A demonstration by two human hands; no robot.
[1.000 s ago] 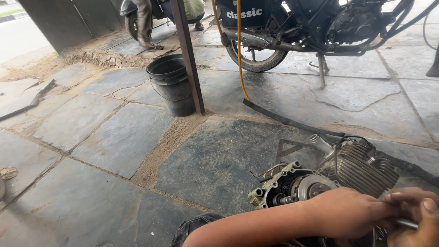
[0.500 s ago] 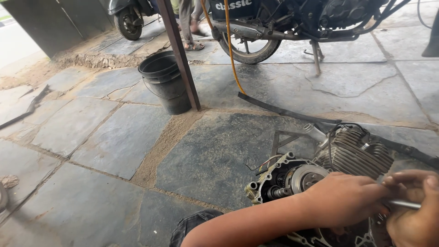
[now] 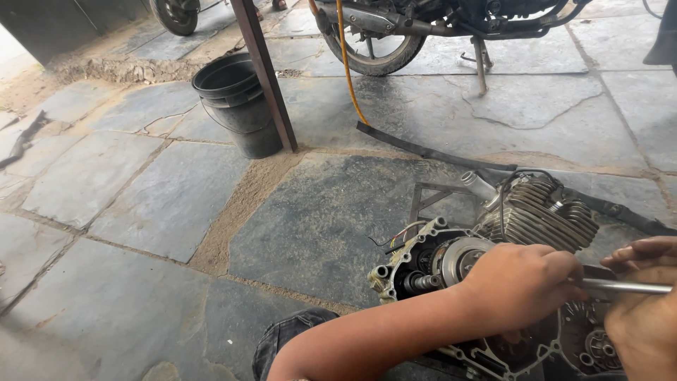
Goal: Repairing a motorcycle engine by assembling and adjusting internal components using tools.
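A black bucket (image 3: 240, 106) stands on the stone-slab floor (image 3: 141, 197) at the left, just beside a slanting rust-brown post (image 3: 264, 70). Behind it an orange hose (image 3: 347, 70) hangs in front of a parked motorcycle's rear wheel (image 3: 377, 53). Lower and further right lies an opened motorcycle engine (image 3: 486, 282) — finned cylinder up, gears exposed. The left hand (image 3: 522, 286) reaches across it, fingers curled shut around a slim metal tool (image 3: 624, 286) above the engine. At the far right, the right hand (image 3: 645, 310) grips the tool's other end, closed around it too.
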